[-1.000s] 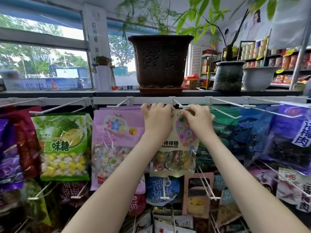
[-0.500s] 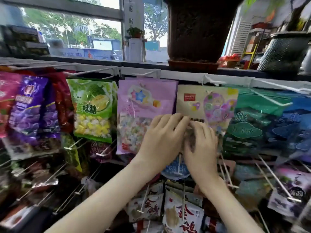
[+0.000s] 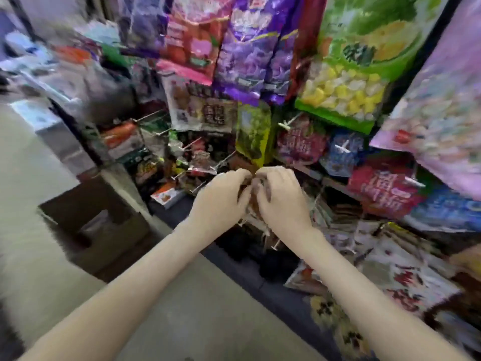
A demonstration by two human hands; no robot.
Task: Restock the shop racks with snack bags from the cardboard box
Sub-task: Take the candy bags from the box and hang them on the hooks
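The view is blurred by motion. My left hand (image 3: 221,201) and my right hand (image 3: 281,201) are close together, knuckles up and fingers curled toward each other, in front of the lower hooks of the snack rack (image 3: 286,125). Something brownish shows between the fingertips; whether either hand holds it is unclear. The open cardboard box (image 3: 96,225) stands on the floor to the left of my hands. Above hang purple snack bags (image 3: 250,48), a green bag of yellow candy (image 3: 346,74) and a pink candy bag (image 3: 442,113).
Small red, blue and green packets crowd the lower hooks, whose wire tips stick out toward me. More packets lie stacked at the lower right (image 3: 406,277). Grey floor (image 3: 26,178) spreads to the left and below the box.
My hands came off the lollipop bag on the top hook and dropped to the lower rack. My head has tilted down and left, bringing the box and the floor into sight.
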